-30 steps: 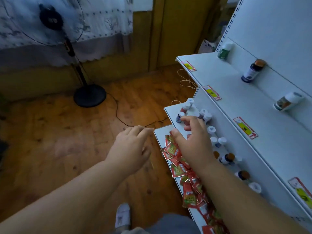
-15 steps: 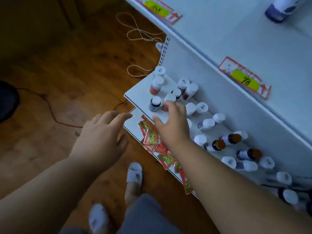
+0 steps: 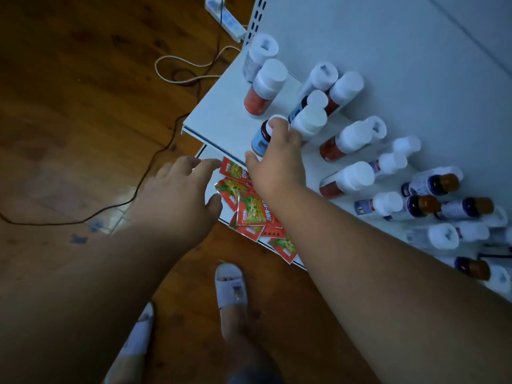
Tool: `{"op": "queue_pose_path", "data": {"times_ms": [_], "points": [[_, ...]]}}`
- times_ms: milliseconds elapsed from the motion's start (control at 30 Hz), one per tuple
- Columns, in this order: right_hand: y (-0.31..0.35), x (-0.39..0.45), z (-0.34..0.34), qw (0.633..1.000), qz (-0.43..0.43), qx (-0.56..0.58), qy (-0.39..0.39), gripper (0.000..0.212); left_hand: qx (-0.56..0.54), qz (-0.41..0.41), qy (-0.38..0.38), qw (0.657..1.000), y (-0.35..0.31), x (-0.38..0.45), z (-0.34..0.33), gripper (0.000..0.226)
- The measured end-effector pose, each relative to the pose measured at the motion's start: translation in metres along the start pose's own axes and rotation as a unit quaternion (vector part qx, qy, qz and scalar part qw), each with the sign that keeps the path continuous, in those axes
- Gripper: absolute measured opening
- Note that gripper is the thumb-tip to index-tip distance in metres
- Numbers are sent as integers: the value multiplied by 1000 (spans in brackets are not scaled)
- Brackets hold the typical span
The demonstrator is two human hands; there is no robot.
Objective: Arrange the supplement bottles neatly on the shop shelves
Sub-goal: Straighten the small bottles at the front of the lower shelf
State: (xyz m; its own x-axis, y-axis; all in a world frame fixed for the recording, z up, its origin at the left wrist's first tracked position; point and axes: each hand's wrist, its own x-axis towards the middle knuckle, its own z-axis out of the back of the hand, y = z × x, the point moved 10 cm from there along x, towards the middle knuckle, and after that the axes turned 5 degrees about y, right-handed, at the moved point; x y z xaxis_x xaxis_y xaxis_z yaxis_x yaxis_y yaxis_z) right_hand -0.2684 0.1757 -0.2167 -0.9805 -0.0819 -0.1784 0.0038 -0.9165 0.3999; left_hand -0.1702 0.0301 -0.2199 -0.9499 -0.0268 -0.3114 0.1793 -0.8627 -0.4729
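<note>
The right hand (image 3: 277, 159) reaches over the near-left part of the white shelf (image 3: 219, 120) and has its fingers on a small dark bottle with a blue label (image 3: 260, 139): the fingertips curl over its white cap while the thumb stretches out toward the near edge of the shelf, so the grip is a light pinch from above. That bottle stands close to upright, its long axis running cap-up, base down by the shelf's front edge. The right forearm comes in long from the near right, wrist bent slightly, back of the hand facing up. The left hand (image 3: 180, 195) hovers just left of it, off the shelf's corner, fingers loosely spread and reaching forward, thumb out to the right, holding nothing. Just behind the held bottle stands a white-capped bottle (image 3: 309, 123), touching or nearly touching the right hand's knuckles. Farther left an orange-filled bottle with a white cap (image 3: 266, 87) stands upright, with a pale bottle (image 3: 259, 56) behind it at the far-left corner. To the right, the row turns untidy: a red-filled bottle (image 3: 346, 142) lies on its side with its cap pointing far-right, and another white-capped bottle (image 3: 349, 178) lies nearer, with brown-capped vials (image 3: 435, 184) tipped over beyond. On the lower shelf, under both hands, red sachets (image 3: 249, 206) lie in an overlapping heap. White slippers (image 3: 231, 286) stand on the wooden floor (image 3: 83, 106), and a power strip (image 3: 224, 16) with its cable lies at the far side.
</note>
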Motion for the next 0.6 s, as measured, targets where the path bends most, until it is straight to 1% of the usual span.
{"op": "queue_pose_path", "data": {"times_ms": [133,267,333,400,467,533,600], "points": [[-4,6,-14,996,-19,-3,-83,51,-43,-11,15,999,19,9,-26,57],[-9,17,-18,989,-50,23,-140,38,-81,-3,-5,997,36,19,-23,54],[-14,23,-15,984,-53,68,-156,37,-114,-10,-21,993,35,27,-16,50],[-9,17,-15,979,-34,127,-155,41,-134,-16,-37,990,36,29,-11,47],[-3,-1,-23,977,-26,179,-116,43,-153,-15,-37,987,36,20,-8,48],[-5,-28,-27,965,-51,248,-70,43,-173,-7,-16,985,34,3,-4,50],[-4,-50,-21,940,-80,329,-43,39,-183,-5,-12,983,28,-10,14,49]]}}
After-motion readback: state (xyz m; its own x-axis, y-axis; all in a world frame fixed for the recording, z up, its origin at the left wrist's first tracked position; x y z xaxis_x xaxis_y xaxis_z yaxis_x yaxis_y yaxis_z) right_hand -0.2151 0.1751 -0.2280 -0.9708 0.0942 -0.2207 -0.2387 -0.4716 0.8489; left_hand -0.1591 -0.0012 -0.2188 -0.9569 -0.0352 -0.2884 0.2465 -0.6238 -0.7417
